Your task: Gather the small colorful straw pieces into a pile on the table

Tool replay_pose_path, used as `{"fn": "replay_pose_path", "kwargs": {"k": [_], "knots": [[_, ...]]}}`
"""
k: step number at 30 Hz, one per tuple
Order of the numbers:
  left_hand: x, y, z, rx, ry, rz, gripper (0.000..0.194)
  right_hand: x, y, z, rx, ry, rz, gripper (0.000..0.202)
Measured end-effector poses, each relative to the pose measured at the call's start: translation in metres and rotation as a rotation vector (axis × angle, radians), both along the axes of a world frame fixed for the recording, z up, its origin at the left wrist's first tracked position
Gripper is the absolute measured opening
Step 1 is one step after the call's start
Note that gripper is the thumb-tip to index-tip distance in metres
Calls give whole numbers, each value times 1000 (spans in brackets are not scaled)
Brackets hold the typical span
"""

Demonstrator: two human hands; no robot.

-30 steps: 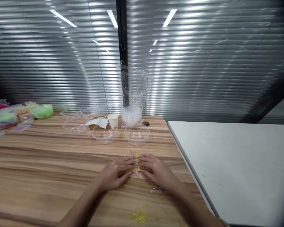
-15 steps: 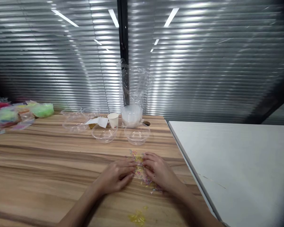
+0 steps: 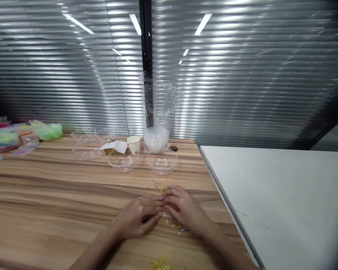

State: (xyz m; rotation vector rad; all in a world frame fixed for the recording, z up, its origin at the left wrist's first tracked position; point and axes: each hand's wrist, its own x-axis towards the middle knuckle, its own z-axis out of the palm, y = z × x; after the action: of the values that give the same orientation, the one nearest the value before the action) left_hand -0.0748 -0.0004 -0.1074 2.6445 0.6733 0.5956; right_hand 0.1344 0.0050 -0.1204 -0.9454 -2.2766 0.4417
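My left hand point(image 3: 138, 217) and my right hand point(image 3: 183, 210) rest on the wooden table point(image 3: 59, 195), fingertips meeting over a small heap of tiny coloured pieces point(image 3: 159, 186), pink, yellow and clear. The fingers of both hands press on or pinch at the pieces; what exactly sits between them is hidden. A separate little heap of yellow pieces point(image 3: 160, 263) lies nearer to me at the bottom edge. Two clear plastic bowls point(image 3: 162, 161) point(image 3: 122, 160) stand just beyond the hands.
Behind the bowls stand a small paper cup point(image 3: 134, 144) and a stack of white bowls in a clear plastic bag point(image 3: 157, 123). Clear lids point(image 3: 87, 147) lie to the left. Colourful packets point(image 3: 22, 133) sit at far left. A white table point(image 3: 284, 198) adjoins on the right.
Both hands have drawn a little closer together and slightly toward me, fingertips now touching over the coloured pieces. The view shifted slightly.
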Motion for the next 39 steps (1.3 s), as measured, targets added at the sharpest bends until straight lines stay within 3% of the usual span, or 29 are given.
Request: {"fn": "replay_pose_path", "kwargs": {"k": [30,39], "knots": [[5,-2,-3,-11,-96,-8,28,-3,3,-8,21,-45,2,14],[-4,1,2,-24,-97,59,24,2,2,2,32,-40,-26,17]]}}
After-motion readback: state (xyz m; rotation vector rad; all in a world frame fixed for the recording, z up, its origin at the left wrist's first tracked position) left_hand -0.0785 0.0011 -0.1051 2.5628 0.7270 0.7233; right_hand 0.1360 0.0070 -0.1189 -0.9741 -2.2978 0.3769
